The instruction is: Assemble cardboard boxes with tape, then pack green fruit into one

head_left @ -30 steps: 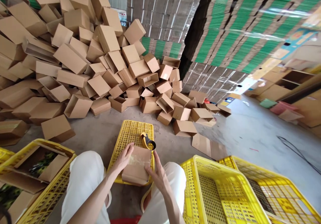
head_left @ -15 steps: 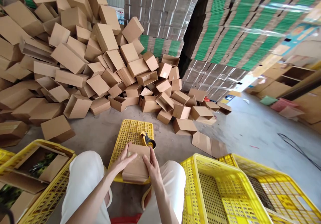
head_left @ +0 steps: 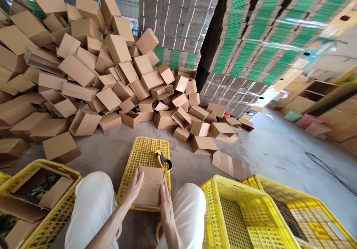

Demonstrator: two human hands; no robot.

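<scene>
A small cardboard box (head_left: pixel 150 187) with its top flaps folded down rests on an upturned yellow plastic crate (head_left: pixel 133 153) between my knees. My left hand (head_left: pixel 135 184) presses against the box's left side, its thumb by the top edge. Along the right side lies my right hand (head_left: pixel 165 198), fingers together and pointing forward. Between them the two hands grip the box. Just beyond its far right corner a yellow and black tape dispenser (head_left: pixel 163 161) sits on the crate.
A big heap of cardboard boxes (head_left: pixel 110 98) fills the far left floor. Wrapped stacks of flat cartons (head_left: pixel 242 33) stand behind. Yellow crates (head_left: pixel 220 211) are at my right; another crate (head_left: pixel 60 204) with opened boxes is at my left. A flat cardboard piece (head_left: pixel 231 164) lies ahead.
Both hands have shifted from the box's top to its sides; the right has slid nearer to me. The whole view has tilted slightly upward.
</scene>
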